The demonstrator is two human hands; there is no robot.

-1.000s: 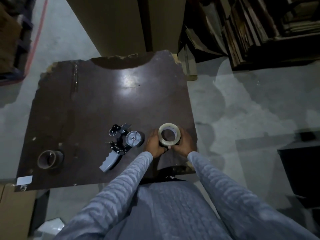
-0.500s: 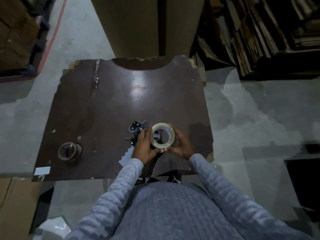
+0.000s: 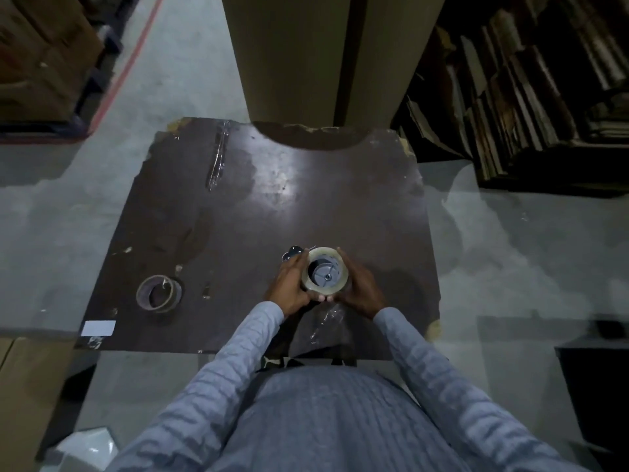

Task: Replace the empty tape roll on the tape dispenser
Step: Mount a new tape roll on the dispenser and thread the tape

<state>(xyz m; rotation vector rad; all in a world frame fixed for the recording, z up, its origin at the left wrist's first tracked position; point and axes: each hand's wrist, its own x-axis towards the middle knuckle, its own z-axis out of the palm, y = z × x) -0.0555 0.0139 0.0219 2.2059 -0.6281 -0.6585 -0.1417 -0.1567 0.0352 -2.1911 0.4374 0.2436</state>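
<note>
A full roll of clear tape [image 3: 339, 265] sits over the grey hub of the tape dispenser [image 3: 323, 272], which shows through the roll's hole. My left hand [image 3: 288, 282] grips the roll's left side and my right hand [image 3: 359, 284] grips its right side, thumbs meeting at the near rim. A black tip of the dispenser [image 3: 292, 252] pokes out above my left hand; the rest of it is hidden under my hands. The empty brown tape core [image 3: 157, 293] lies on the dark board [image 3: 258, 206] to the left.
The board rests on a grey concrete floor [image 3: 510, 240]. Tall cardboard sheets [image 3: 306, 56] stand behind it, stacked flat cartons [image 3: 527, 80] at right. A white label [image 3: 98, 328] sits at the board's near-left corner. A dark box [image 3: 595, 386] stands at right.
Both hands carried the tape roll left from beside the dispenser onto its hub. The dispenser's handle, visible before, is now covered by my hands.
</note>
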